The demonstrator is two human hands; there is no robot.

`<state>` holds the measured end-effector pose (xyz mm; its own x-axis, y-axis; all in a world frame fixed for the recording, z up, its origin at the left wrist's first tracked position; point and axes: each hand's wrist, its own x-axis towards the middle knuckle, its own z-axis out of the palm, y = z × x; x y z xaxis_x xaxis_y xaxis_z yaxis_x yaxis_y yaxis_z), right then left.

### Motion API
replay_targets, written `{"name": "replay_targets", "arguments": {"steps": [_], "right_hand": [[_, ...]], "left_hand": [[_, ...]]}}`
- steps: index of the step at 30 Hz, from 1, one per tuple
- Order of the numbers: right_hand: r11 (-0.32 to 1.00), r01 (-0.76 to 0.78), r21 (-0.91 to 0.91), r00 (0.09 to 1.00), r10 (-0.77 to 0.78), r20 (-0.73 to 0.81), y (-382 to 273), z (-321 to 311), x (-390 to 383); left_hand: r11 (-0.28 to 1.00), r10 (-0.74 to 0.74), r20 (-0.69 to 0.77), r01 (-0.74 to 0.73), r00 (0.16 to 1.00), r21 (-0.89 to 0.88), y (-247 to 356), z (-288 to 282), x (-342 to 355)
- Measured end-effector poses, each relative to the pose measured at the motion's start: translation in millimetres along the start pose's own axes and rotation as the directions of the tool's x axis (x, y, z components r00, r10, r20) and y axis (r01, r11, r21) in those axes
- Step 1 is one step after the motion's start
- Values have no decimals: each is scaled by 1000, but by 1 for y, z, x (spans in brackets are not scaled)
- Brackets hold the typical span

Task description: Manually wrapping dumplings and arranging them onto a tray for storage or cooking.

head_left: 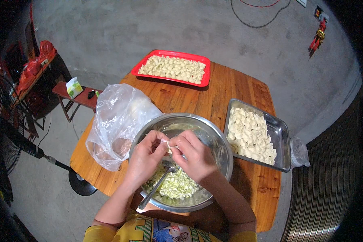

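Left hand [147, 152] and right hand [192, 156] share a narrow grip on dough piece [169, 147] over metal bowl [226, 165], near bench edge [256, 183].

Warm orange-brown wood, glossy red plastic and grey steel around a pale green filling.
The bench [238, 86] shows darker grain streaks; the tray [207, 72] at its far side is bright red, its dumplings [171, 67] cream, like the paler heap [250, 135] in the silver-grey pan [279, 133]. The steel bowl [227, 161] shines silver around filling [183, 185] flecked green and white; the wrapper [170, 148] is off-white, the bag [117, 121] cloudy clear. The yellow shirt [101, 233] carries a blue, white and green print; the wall [129, 36] is mottled grey, the stool [84, 97] dark red.
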<state>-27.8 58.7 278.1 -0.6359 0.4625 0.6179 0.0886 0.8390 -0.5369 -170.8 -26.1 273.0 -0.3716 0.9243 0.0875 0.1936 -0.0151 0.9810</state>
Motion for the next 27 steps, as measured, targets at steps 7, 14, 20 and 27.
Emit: {"name": "replay_targets", "arguments": {"steps": [7,14,20,27], "right_hand": [[997,-54,50,998,53,22,2,0,-1],[998,-61,29,998,61,3,1,-1,-2],[998,-52,25,999,51,15,1,-4,-2],[981,-172,94,985,172,9,-1,-7,-1]], "left_hand": [[995,5,52,-10,999,101,6,-3,-3],[982,9,59,-20,998,186,14,-2,-6],[983,12,71,-25,997,182,17,-2,-6],[991,27,122,-10,992,-137,7,-4,-4]]}}
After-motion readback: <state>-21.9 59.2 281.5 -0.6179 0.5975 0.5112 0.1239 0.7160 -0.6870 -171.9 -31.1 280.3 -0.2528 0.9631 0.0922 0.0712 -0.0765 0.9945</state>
